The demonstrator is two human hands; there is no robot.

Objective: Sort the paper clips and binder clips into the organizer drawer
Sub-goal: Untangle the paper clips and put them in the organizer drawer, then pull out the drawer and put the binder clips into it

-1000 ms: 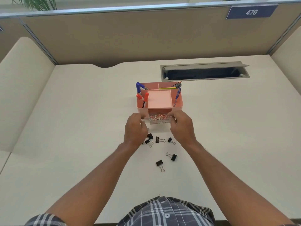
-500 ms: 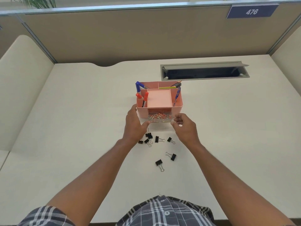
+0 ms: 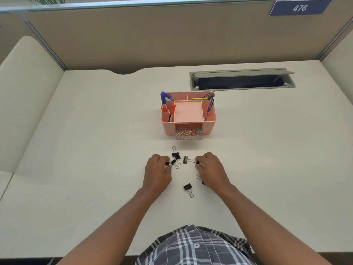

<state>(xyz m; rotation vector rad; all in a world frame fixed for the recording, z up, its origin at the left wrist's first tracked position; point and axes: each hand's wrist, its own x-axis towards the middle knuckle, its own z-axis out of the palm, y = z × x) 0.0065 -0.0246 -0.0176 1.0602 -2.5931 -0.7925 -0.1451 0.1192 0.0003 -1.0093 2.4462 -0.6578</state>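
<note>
Both hands rest on the desk (image 3: pixel 76 150) among binder clips (image 3: pixel 188 189): left hand (image 3: pixel 157 173) pinches 1 (image 3: pixel 167 163), right hand (image 3: pixel 212 170) pinches another (image 3: pixel 197 162). Farther off, the drawer (image 3: pixel 189 134) sits open, holding paper clips (image 3: pixel 188 131).

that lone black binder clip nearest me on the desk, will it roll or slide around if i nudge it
The binder clip probably won't roll: its black body looks wedge-shaped and lies flat on the desk. It looks small and likely light, so a nudge should skid it across the smooth top. Its wire handles stick out toward you and may swing or snag a fingertip.
</note>
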